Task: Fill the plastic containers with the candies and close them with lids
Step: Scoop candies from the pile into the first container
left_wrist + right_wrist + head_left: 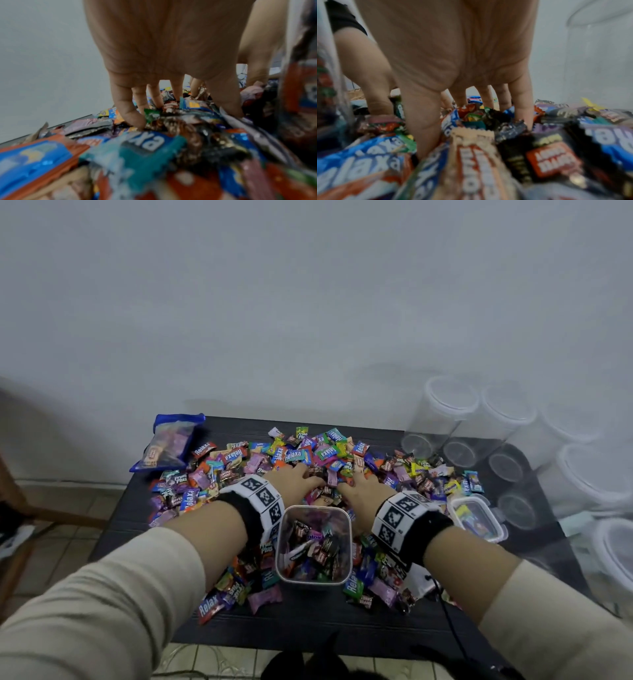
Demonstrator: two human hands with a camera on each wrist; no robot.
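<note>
Digging into the candies [310, 457] mid-frame, left hand [297, 478] and right hand [363, 488] spread fingers, gripping nothing. Wrappers look light, slippery; scoop underneath.

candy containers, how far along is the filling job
Done: one lidded container at the right holds candies. In hand: the open container in front is partly filled, and the left hand and right hand dig into the candy pile behind it. Left: most candies are loose on the table, and several clear jars look empty.
</note>
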